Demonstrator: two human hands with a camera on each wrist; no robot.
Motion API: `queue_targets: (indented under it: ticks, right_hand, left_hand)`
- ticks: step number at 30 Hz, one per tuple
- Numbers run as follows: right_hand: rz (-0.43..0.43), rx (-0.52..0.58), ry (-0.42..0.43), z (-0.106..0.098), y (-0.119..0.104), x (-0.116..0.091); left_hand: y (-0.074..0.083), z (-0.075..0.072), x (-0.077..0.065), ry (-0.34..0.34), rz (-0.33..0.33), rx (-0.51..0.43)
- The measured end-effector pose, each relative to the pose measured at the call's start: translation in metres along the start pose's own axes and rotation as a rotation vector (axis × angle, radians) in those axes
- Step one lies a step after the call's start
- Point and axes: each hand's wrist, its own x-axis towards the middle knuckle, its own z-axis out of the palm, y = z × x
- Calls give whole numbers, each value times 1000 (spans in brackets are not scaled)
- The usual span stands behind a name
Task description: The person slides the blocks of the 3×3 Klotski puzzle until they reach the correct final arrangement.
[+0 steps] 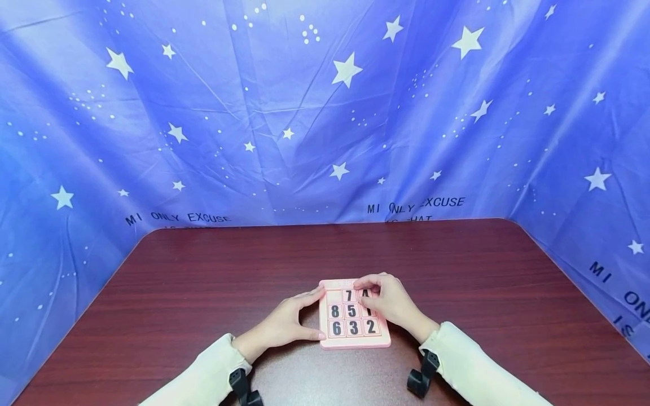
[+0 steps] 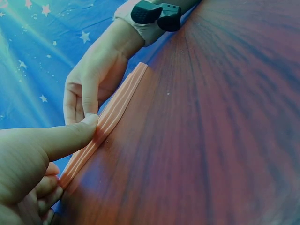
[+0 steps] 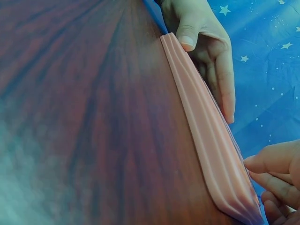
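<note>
A pink sliding number puzzle (image 1: 355, 343) lies on the table in the head view. Black numerals mark its tiles, and the slot at its upper left is bare. My left hand (image 1: 283, 322) holds the puzzle's left side, fingertips at the upper corner and thumb by the lower one. Over the right column is my right hand (image 1: 395, 300), its index finger and thumb on the tiles there and partly covering two numerals. Both wrist views show the puzzle's ridged pink side (image 2: 115, 110) edge-on, with the tiled face hidden.
The dark red-brown wooden table (image 1: 213, 270) spreads around the puzzle. A blue curtain (image 1: 284, 90) with white stars hangs behind the table and along its sides. Each pale sleeve (image 1: 487, 366) ends at a wrist wearing a black camera (image 1: 422, 376).
</note>
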Motion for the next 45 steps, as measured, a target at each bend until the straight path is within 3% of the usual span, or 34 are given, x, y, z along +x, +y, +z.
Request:
queue_targets:
  ticks: [20,45]
  right_hand:
    - [-80,31,-38,8,-5,3]
    - [-86,41,-54,18,-11,7]
  left_hand:
    - [-1,0,0,-4,-5,9]
    - [-2,1,1,-5,-4,6]
